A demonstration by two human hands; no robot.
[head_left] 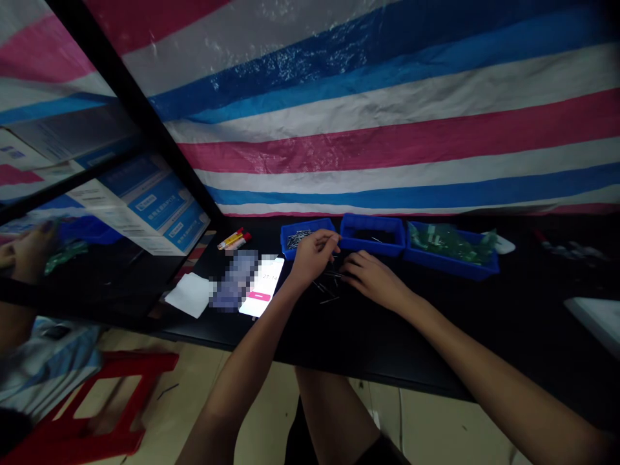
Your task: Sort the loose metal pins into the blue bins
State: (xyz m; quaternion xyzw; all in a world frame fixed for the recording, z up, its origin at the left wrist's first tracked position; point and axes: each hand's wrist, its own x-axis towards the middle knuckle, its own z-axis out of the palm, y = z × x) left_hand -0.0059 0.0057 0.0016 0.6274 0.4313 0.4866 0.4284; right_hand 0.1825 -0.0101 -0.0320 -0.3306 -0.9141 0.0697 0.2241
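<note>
My left hand [312, 258] is closed in a pinch over the front right corner of a blue tray [310, 227] holding many thin metal pieces [297, 239]. Whatever lies between its fingertips is too small and dark to make out. Several similar slim metal pieces [329, 299] are scattered on the black table [334, 336] between my hands. Palm down, my right hand [372, 279] rests with fingers stretched toward that loose group, its fingertips close to or touching the pieces. Just beyond it stands a second blue tray [380, 247] with a few dark slim pieces inside.
A third blue tray [450, 263] holds green plastic packaging [443, 240]. On the left lie a lit phone [261, 287], white paper [190, 295] and red-capped tubes [235, 240]. A black frame post [140, 116] rises there; past it another person's hand [31, 252] shows.
</note>
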